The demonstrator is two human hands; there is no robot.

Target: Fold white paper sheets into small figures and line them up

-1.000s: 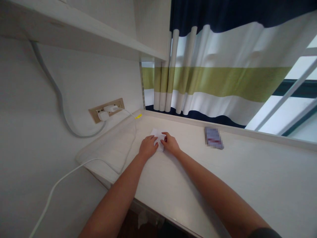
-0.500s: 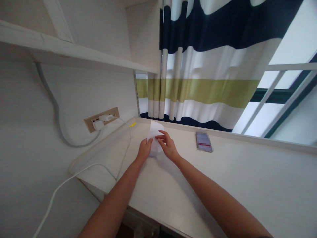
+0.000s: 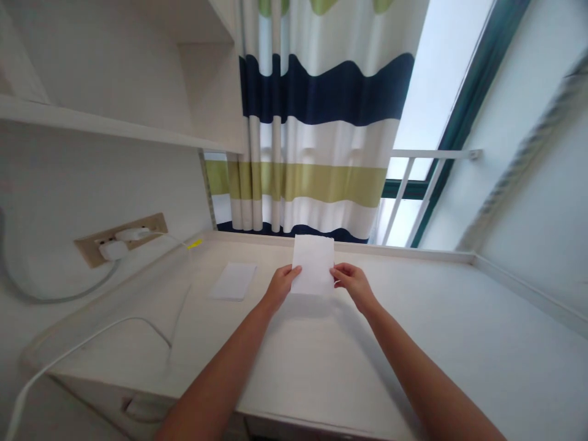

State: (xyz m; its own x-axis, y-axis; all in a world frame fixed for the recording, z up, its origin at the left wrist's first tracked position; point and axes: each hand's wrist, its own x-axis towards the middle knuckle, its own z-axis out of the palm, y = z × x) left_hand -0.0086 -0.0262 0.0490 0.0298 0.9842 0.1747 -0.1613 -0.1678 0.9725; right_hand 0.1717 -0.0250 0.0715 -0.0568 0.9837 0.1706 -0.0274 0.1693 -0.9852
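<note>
A blank white sheet of paper (image 3: 313,266) is held up just above the desk by both hands. My left hand (image 3: 281,283) pinches its left edge, thumb on the near face. Its right edge is between the thumb and fingers of my right hand (image 3: 353,283). To the left, a small white stack of paper (image 3: 234,281) lies flat on the desk, apart from my hands. Whatever lies directly behind the held sheet is hidden.
The white desk (image 3: 294,367) has a raised rim along the back. Left, a wall socket (image 3: 122,237) holds two white plugs, and a white cable (image 3: 114,321) crosses the desk's left end. A shelf (image 3: 114,125) overhangs there. A striped curtain (image 3: 316,144) hangs behind.
My view has turned right. Both hands have moved right, now with a flat sheet held by its sides. Paper now lies at the left. The small bluish-grey packet no longer shows.
</note>
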